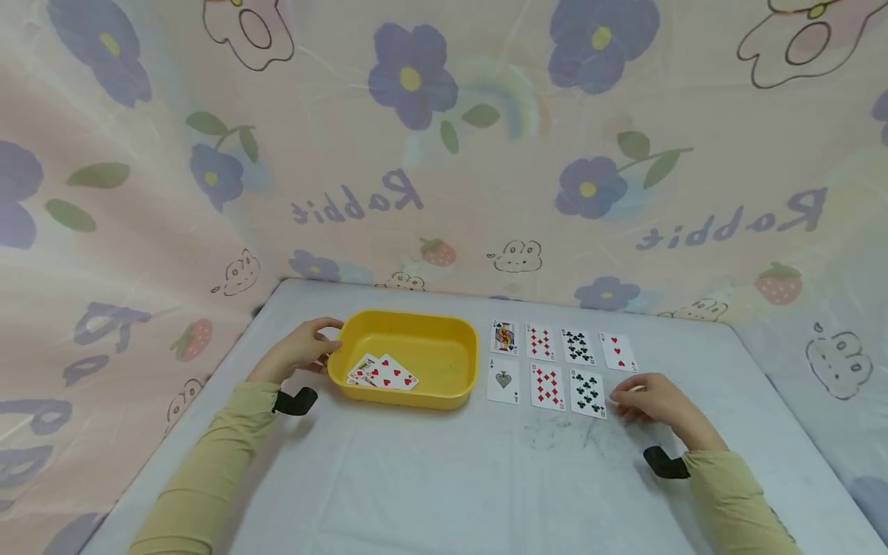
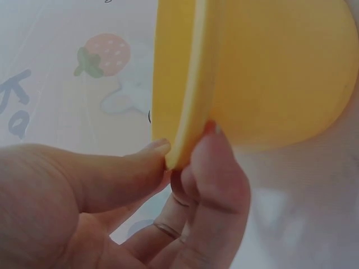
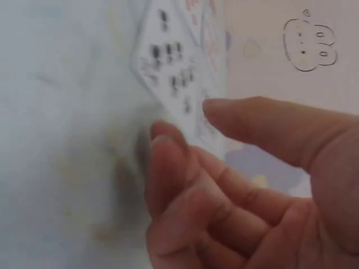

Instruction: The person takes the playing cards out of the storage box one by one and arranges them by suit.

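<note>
Head view shows two hands spread well apart over a white-covered desk (image 1: 402,478). The left hand (image 1: 298,351) pinches the left end of a yellow tray (image 1: 447,358), and the left wrist camera confirms the grip: the thumb lies on the inner side of the rim and curled fingers press from outside, the yellow wall caught between them. The tray stands on the desk, with several playing cards (image 1: 394,375) overlapping in its near left part, hearts among them.

The right hand (image 1: 655,401) is just beside the clubs card (image 1: 588,394) at the right end of the near row. Its fingers are loosely bent, and the right wrist camera shows a clear gap between thumb and fingertips, with nothing held; whether a fingertip touches the desk, I cannot tell.

Seven cards lie face up right of the tray: a far row of four, ending in a hearts card (image 1: 619,352), and a near row of three, beginning with the ace of spades (image 1: 502,380).
</note>
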The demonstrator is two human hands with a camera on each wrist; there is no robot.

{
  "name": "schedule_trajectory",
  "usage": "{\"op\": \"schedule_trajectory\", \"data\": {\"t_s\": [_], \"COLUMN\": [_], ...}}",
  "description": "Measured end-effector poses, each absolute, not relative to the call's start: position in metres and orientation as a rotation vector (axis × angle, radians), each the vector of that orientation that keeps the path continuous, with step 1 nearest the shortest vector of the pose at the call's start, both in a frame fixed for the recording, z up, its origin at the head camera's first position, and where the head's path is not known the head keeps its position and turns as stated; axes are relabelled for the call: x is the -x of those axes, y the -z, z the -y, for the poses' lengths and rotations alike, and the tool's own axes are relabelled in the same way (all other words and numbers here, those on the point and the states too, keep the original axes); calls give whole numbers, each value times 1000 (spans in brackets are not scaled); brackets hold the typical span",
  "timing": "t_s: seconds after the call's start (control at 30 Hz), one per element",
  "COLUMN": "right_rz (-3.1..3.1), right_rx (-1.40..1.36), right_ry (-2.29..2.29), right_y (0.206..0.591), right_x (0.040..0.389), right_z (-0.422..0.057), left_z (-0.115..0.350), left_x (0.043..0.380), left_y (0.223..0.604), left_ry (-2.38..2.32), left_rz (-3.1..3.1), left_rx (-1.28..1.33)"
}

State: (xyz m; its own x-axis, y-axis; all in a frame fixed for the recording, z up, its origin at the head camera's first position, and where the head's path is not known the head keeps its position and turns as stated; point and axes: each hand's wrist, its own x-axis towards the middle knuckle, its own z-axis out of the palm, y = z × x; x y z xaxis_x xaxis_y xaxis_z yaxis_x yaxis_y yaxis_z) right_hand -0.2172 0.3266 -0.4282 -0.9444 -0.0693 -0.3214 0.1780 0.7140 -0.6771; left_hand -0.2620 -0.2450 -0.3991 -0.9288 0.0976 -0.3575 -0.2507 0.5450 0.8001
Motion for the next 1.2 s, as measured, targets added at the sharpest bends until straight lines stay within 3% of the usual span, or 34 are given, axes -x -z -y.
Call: {"op": "schedule_trajectory", "data": {"t_s": [0.23,0.57,0.8,1.2], "right_rz": [-2576,-2289,-2033,-1924], "right_rx": [222,633,639,421], "right_ry": [1224,1332,1357,1248], "right_y": [393,353,366,399], "right_x": [238,286,312,326], "right_z": [-292,-155,-85,-26], "left_z": [245,243,245,245], "left_x": [262,262,263,263], "left_y": [398,396,398,397], "left_ry": [-1341,-1355,-1331,-1343], "left_rz": [-2423,-2412,-2441,-2434], "left_rx": [112,128,158,158]}}
